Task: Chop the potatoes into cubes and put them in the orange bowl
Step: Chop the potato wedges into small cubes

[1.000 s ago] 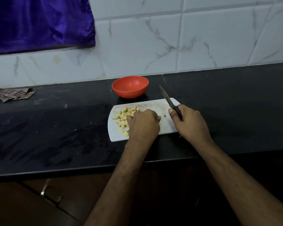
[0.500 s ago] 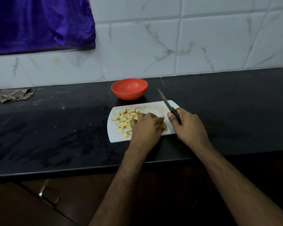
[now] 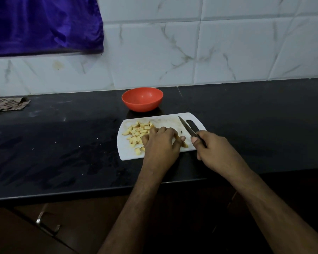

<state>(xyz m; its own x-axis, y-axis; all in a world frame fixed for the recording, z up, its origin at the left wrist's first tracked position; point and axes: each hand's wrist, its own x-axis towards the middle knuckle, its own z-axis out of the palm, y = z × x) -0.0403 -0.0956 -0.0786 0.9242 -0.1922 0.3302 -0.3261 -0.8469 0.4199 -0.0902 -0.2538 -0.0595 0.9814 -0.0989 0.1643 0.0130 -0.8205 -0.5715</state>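
Several yellow potato cubes (image 3: 137, 132) lie heaped on the left half of a white cutting board (image 3: 165, 120) on the black counter. My left hand (image 3: 161, 143) rests on the board with curled fingers over potato pieces (image 3: 184, 144) at its front right; what it holds underneath is hidden. My right hand (image 3: 211, 149) grips the black handle of a knife (image 3: 186, 126), whose blade points up and away over the board's handle slot. The orange bowl (image 3: 142, 99) stands just behind the board, and I see nothing in it.
A checked cloth (image 3: 6, 105) lies at the counter's far left against the tiled wall. A purple curtain (image 3: 44, 24) hangs above it. Below the counter edge is a drawer with a metal handle (image 3: 46, 222).
My left hand has slid from the cube pile toward the board's front right, over more pieces. The knife hand has stayed beside it, the blade lifted slightly to the right.
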